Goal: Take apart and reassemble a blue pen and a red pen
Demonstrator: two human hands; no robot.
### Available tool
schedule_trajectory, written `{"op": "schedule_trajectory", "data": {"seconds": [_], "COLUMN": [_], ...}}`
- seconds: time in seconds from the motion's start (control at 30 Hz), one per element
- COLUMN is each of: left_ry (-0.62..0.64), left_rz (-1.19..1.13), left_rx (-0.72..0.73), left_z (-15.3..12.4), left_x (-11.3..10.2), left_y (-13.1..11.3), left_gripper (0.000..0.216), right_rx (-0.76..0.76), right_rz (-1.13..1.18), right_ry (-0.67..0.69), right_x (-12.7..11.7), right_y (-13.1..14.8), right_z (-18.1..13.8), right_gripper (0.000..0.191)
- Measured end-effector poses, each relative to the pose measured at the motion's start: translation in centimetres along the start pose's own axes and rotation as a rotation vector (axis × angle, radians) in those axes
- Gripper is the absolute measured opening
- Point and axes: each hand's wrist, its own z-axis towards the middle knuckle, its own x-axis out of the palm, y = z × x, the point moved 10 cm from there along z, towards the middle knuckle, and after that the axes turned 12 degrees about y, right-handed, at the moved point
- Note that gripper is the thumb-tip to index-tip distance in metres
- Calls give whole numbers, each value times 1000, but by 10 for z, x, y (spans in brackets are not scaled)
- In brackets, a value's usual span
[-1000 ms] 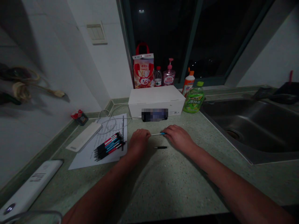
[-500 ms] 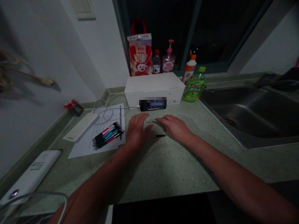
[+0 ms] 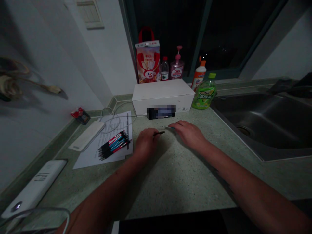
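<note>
My left hand [image 3: 147, 142] is closed on a short black pen barrel [image 3: 159, 133], which points right from the fingertips just above the counter. My right hand [image 3: 186, 131] pinches a thin, pale pen refill [image 3: 165, 126] whose tip points left; fine detail on it is too small to make out. The two pieces are close together but apart. To the left, several pens [image 3: 114, 144] with black, red and blue parts lie side by side on a printed sheet of paper [image 3: 97, 161].
Behind my hands a phone [image 3: 161, 113] on a white cable leans against a white box [image 3: 163, 91]. A green bottle [image 3: 205, 92] stands beside the box, near the metal sink [image 3: 265, 126]. A white power bank [image 3: 87, 136] and a white device [image 3: 36, 187] lie left.
My left hand has picked up the black pen barrel from the counter and closed on it. My right hand still holds the refill. The view has shifted slightly.
</note>
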Motion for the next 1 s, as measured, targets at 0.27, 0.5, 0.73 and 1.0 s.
{"op": "schedule_trajectory", "data": {"seconds": [0.27, 0.5, 0.73, 1.0], "left_ry": [-115, -99, -79, -118], "left_rz": [-56, -39, -10, -7], "left_rx": [-126, -100, -72, -82], "left_z": [-2, -2, -1, -3], "left_x": [-18, -16, -14, -16], "left_y": [25, 20, 17, 20], "left_gripper": [19, 20, 18, 18], "right_rx": [-31, -19, -29, 21], "right_rz": [-25, -33, -61, -85], "right_ry": [23, 46, 42, 67], "right_x": [4, 5, 6, 5], "right_y": [3, 7, 8, 5], "right_z": [1, 0, 0, 0], "right_gripper": [42, 43, 44, 43]}}
